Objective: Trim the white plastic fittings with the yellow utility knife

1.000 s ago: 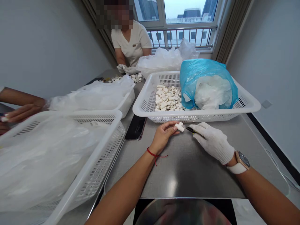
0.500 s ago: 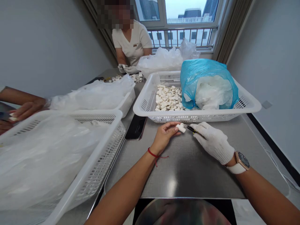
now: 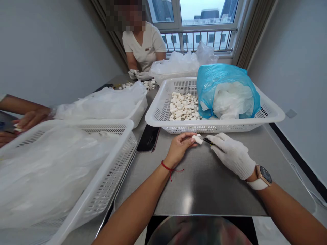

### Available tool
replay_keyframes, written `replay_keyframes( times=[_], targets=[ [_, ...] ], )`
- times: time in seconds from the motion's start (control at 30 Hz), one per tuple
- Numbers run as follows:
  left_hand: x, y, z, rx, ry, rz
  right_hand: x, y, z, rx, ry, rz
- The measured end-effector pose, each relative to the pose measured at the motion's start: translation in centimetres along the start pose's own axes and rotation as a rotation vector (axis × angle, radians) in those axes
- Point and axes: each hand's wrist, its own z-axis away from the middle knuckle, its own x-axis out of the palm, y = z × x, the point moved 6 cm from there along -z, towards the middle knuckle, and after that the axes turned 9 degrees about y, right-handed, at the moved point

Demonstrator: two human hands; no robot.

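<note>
My bare left hand [image 3: 178,147] pinches a small white tube piece [image 3: 197,139] between thumb and fingertips, just above the steel table [image 3: 204,183]. My right hand [image 3: 231,153], in a white knit glove, grips a thin dark tool [image 3: 207,140] whose tip touches the end of the piece. Both hands sit right in front of a white slotted basket [image 3: 158,117] that holds a pile of like white pieces [image 3: 183,107] and a blue plastic bag [image 3: 226,90].
A black phone [image 3: 148,137] lies left of my hands. A large white basket lined with clear plastic [image 3: 63,163] fills the left. A person in a white shirt [image 3: 143,44] works at the far end. Another person's hands [image 3: 22,120] show at the left edge.
The white piece has turned slightly in my left fingers while the tool stays at its end. The hands at the left edge have shifted a little.
</note>
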Motion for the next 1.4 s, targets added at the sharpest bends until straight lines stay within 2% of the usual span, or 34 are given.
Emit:
replay_keyframes(
  times=[0.53, 0.7, 1.03, 1.2, 1.4],
  targets=[
    [-0.2, 0.0, -0.1, 0.009, 0.068, -0.003, 0.0, -1.0, 0.0, -0.066, -0.059, 0.147],
    [-0.2, -0.1, -0.2, 0.022, 0.083, -0.048, -0.4, -1.0, -0.1, -0.050, -0.013, 0.172],
    [-0.5, 0.4, -0.3, 0.088, 0.127, -0.143, -0.4, -1.5, 0.0, -0.073, -0.037, 0.228],
    [-0.4, -0.1, -0.2, 0.010, 0.109, -0.073, 0.2, -2.0, 0.2, -0.113, -0.128, 0.295],
    [-0.1, -1.0, -0.2, -0.078, 0.073, -0.025, 0.2, -2.3, 0.3, -0.118, -0.117, 0.308]
  ],
)
